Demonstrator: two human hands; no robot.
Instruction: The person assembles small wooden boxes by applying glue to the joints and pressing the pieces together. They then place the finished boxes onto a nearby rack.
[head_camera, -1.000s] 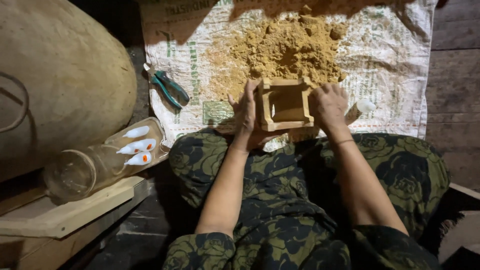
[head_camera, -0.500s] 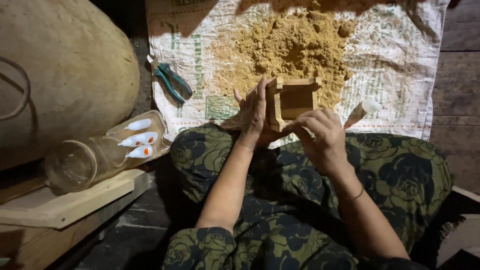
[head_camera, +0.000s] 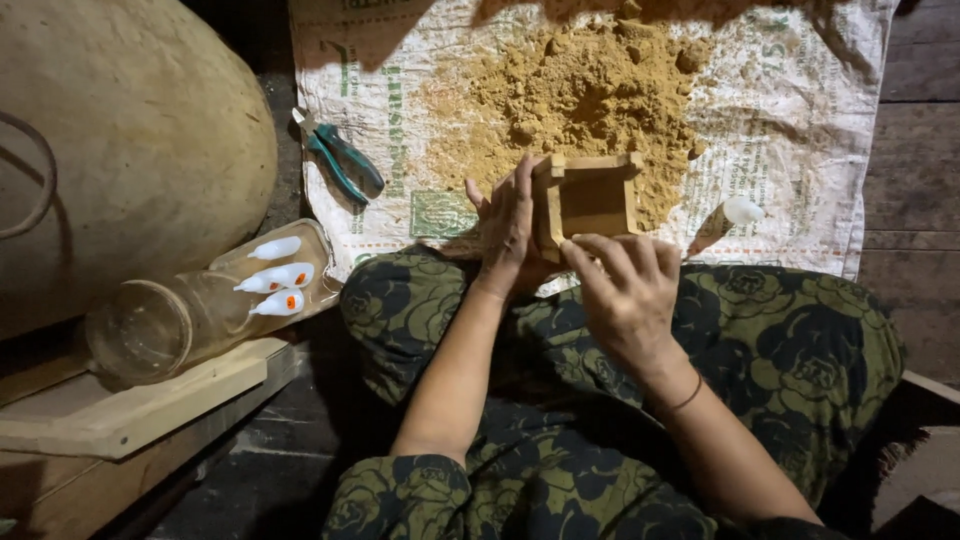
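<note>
A small open wooden box frame (head_camera: 590, 193) rests at the near edge of a heap of yellow-brown sandy earth (head_camera: 585, 95) on a white woven sack (head_camera: 800, 140). My left hand (head_camera: 508, 225) presses flat against the frame's left side and holds it. My right hand (head_camera: 628, 290) is at the frame's near side, fingertips touching its lower edge, fingers bent. A small white-tipped tube (head_camera: 728, 218) lies on the sack just right of the frame. My legs in green flowered cloth fill the foreground.
Green-handled pliers (head_camera: 343, 157) lie on the sack's left part. A clear jar (head_camera: 200, 305) on its side holds small white tubes, resting on a wooden board (head_camera: 140, 405). A large tan rounded vessel (head_camera: 120, 150) fills the left. Dark wooden planks lie to the right.
My right hand has left the frame's right side and come down to its near edge. The left hand stays against the left side. The frame now shows its opening more squarely.
</note>
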